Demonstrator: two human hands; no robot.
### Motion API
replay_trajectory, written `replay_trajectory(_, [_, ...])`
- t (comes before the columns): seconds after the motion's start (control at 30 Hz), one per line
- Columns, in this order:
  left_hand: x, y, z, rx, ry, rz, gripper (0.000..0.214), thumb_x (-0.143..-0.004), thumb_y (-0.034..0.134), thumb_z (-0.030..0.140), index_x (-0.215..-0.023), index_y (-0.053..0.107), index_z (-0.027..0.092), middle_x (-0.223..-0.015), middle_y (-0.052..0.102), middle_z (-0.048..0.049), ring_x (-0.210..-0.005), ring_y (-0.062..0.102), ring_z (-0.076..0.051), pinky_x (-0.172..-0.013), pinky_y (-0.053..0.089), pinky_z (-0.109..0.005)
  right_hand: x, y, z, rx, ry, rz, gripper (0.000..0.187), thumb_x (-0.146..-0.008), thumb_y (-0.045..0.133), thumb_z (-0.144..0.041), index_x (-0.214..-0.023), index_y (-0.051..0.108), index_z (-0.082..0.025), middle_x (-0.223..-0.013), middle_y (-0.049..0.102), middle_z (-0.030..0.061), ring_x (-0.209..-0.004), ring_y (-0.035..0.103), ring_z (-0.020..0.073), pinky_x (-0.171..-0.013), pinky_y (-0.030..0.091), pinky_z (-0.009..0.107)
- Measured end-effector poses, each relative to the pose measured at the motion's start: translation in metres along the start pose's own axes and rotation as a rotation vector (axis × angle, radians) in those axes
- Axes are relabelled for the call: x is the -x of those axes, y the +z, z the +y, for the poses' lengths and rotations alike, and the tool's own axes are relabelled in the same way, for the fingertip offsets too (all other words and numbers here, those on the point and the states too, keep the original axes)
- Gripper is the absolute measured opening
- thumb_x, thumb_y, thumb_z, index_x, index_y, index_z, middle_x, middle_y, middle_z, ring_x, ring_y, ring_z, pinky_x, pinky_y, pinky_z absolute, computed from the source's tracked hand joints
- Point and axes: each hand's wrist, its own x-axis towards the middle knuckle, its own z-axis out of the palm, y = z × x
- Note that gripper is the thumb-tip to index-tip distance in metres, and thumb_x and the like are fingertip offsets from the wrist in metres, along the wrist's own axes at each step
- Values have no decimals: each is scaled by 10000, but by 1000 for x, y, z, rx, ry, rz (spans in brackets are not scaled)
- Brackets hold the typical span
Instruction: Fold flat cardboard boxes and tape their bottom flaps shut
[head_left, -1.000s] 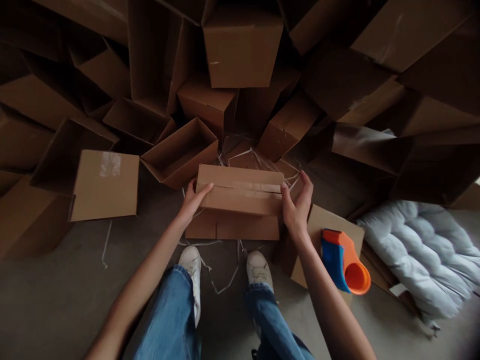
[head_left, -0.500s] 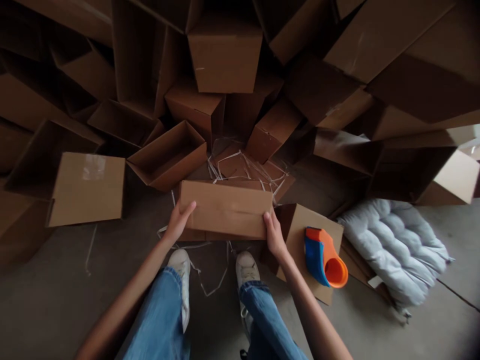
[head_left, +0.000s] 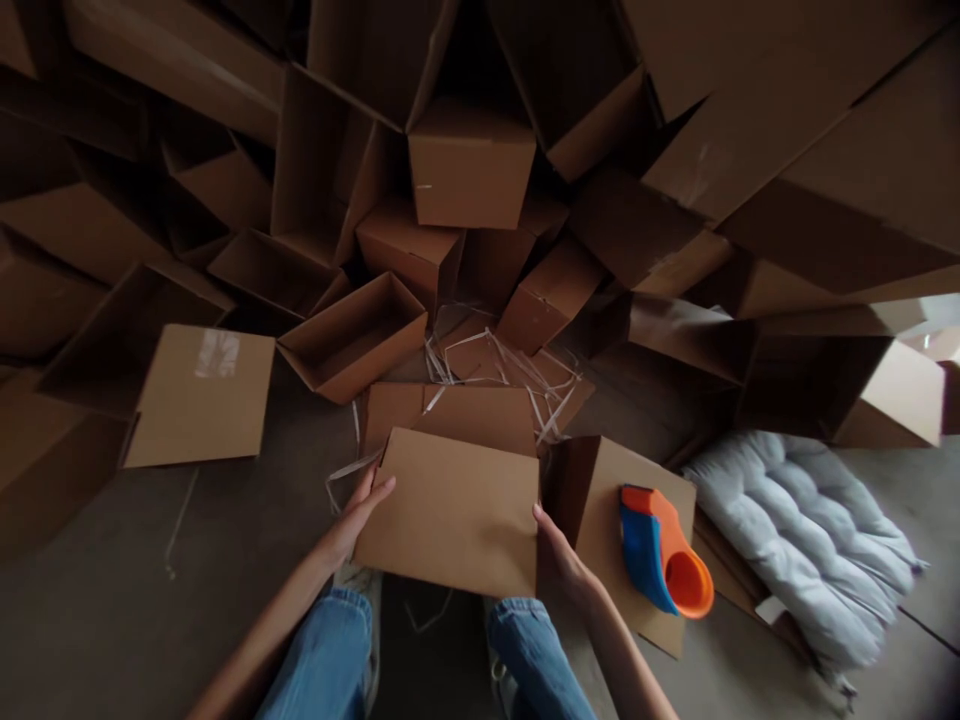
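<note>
Between my hands is a brown cardboard box (head_left: 454, 510), held low in front of my knees with a broad plain face turned up toward me. My left hand (head_left: 358, 518) grips its left edge, thumb on top and fingers hidden behind. At the right edge, my right hand (head_left: 562, 550) presses with the thumb on the side; its other fingers are mostly hidden. Just beyond the held box lies flattened cardboard (head_left: 480, 415) on the floor. White strapping strips (head_left: 551, 390) are tangled past it.
An orange and blue tape dispenser (head_left: 664, 555) rests on a carton (head_left: 611, 520) at my right. Beside that lies a grey tufted cushion (head_left: 806, 540). Open cartons (head_left: 352, 335) are heaped across the far side, and another box (head_left: 202, 395) stands at left.
The held box has come closer to my body and tipped, so a broader face now shows instead of a narrow one. The whole view has shifted slightly, with the surroundings lower in the picture.
</note>
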Motion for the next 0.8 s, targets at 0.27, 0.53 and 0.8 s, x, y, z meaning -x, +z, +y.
replay_trajectory(0.27, [-4, -8, 3, 137, 45, -94, 685, -770, 768, 579, -1357, 678, 238, -1548, 545, -65, -1556, 294, -304, -1294, 176, -484, -7, -30, 12, -94, -174, 30, 1183, -559, 896, -678, -1574, 424, -295, -1542, 554, 105, -1465, 463, 381, -1231, 339, 562])
replay_trajectory(0.53, [-6, -13, -3, 341, -70, 87, 302, -838, 646, 403, -972, 793, 175, -1264, 754, -106, -1510, 401, -277, -1282, 235, -449, 12, -20, -2, 79, -60, 28, 1259, -533, 909, -694, -1598, 385, -272, -1540, 543, 147, -1441, 485, 385, -1219, 356, 530])
replay_trajectory(0.8, [-36, -29, -4, 334, -12, 172, 346, -885, 550, 411, -1034, 760, 180, -1270, 750, -120, -1379, 571, -324, -1186, 412, -469, 2, -16, 4, 161, -56, 57, 1217, -614, 809, -774, -1636, 269, -392, -1531, 551, 130, -1412, 521, 401, -1084, 486, 547])
